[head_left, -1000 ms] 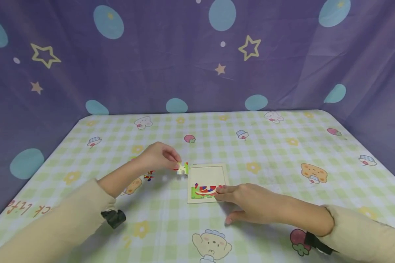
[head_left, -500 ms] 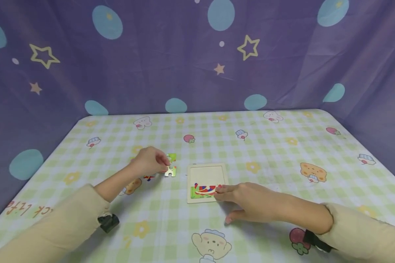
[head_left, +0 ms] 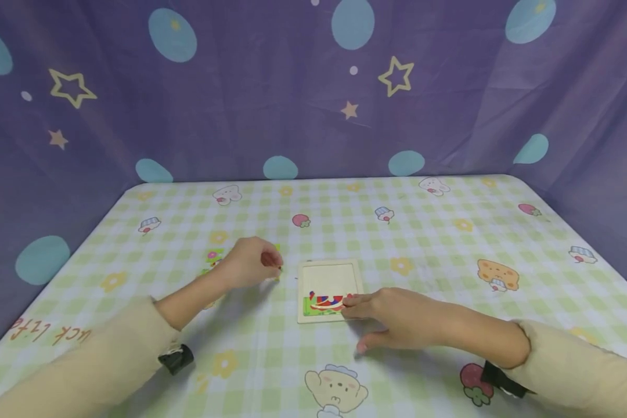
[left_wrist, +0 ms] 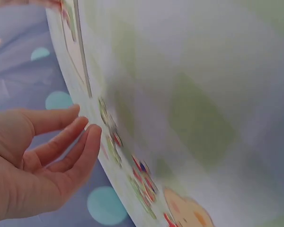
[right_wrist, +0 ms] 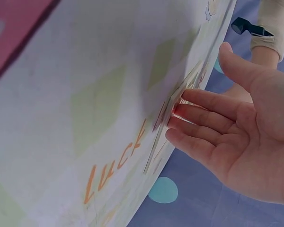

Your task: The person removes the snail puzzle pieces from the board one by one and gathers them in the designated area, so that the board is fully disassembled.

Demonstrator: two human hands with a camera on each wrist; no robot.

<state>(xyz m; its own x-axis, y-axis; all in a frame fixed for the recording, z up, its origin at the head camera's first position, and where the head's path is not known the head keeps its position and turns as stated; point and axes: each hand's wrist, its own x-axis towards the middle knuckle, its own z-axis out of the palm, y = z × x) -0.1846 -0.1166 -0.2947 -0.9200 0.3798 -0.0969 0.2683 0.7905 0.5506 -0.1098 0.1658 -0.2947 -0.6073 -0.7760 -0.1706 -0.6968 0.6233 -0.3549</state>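
A shallow square wooden puzzle board (head_left: pixel 329 276) lies on the table, with joined red, blue and green pieces (head_left: pixel 323 305) along its near side. My right hand (head_left: pixel 397 319) rests straight fingers on the board's near right corner, covering part of the pieces. Left of the board, my left hand (head_left: pixel 248 264) hovers low over loose jigsaw pieces and hides most of them in the head view. In the left wrist view its thumb and fingers (left_wrist: pixel 92 135) stand apart with nothing between them, and loose puzzle pieces (left_wrist: pixel 144 175) lie on the cloth beyond.
A checked cloth (head_left: pixel 439 232) with printed cartoon figures covers the table. One green piece with a pink flower (head_left: pixel 212 255) shows behind the left wrist. A purple patterned curtain (head_left: pixel 271 87) hangs along the table's back and sides.
My left hand has carried a jigsaw piece leftward from beside the board, set it down among the loose pieces and parted its fingers. The right hand has stayed on the board.
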